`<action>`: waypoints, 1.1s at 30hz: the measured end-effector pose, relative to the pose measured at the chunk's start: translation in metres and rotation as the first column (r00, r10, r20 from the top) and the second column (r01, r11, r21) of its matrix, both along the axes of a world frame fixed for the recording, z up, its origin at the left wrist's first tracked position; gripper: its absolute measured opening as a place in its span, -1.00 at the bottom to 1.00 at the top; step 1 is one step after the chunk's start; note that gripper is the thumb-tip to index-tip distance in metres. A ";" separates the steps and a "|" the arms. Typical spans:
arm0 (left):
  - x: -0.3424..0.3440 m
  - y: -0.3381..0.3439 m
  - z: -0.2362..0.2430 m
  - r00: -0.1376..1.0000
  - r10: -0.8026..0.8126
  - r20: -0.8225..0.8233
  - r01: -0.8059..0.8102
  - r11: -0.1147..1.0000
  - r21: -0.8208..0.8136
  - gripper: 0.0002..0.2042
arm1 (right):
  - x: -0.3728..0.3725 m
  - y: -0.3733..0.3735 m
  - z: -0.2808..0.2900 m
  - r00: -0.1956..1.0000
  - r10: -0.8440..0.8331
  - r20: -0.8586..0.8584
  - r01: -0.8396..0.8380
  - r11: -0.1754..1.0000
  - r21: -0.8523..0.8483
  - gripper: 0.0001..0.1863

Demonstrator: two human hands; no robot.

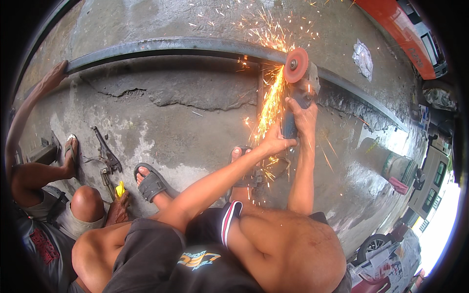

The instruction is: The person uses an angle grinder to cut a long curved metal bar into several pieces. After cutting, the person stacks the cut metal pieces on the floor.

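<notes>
Both of my hands hold an angle grinder (290,126) with a red disc (296,65). My right hand (305,116) is wrapped round its body just behind the head. My left hand (276,142) grips the body lower down, fingers closed. The disc's edge meets a long grey metal bar (171,45), and orange sparks (274,105) stream down toward me and fly up beyond the bar. The bar lies across in front of me; the contact point itself is partly lost in the glare.
A co-worker at the left keeps one hand (54,75) on the bar's left end; the other is by a yellow object (120,188). A dark tool (106,150) lies on the cracked concrete (195,127). At right are crumpled foil-like sheet (362,59), bucket-like container (396,167) and vehicles (431,180).
</notes>
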State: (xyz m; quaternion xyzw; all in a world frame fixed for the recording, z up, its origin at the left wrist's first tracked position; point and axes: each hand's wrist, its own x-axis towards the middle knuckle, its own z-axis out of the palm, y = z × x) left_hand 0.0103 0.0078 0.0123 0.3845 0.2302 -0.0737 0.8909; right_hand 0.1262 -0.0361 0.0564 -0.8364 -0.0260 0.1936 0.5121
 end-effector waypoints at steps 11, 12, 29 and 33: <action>-0.002 -0.001 -0.002 0.999 0.032 0.016 -0.032 0.999 -0.012 -0.38 | -0.002 0.002 -0.001 0.999 -0.009 0.041 0.008 1.000 0.013 -0.63; -0.002 -0.002 -0.006 0.997 0.066 0.041 -0.067 0.998 0.007 -0.39 | -0.005 0.007 0.004 1.000 -0.009 0.030 0.008 1.000 0.018 -0.63; -0.001 0.002 0.003 1.000 -0.009 0.023 0.008 1.000 0.024 -0.43 | -0.001 -0.001 0.000 1.000 -0.009 -0.001 0.009 1.000 -0.006 -0.57; -0.001 -0.002 -0.004 0.996 0.061 0.059 -0.061 0.998 0.000 -0.39 | 0.000 -0.001 -0.002 1.000 0.012 -0.023 -0.012 1.000 -0.025 -0.59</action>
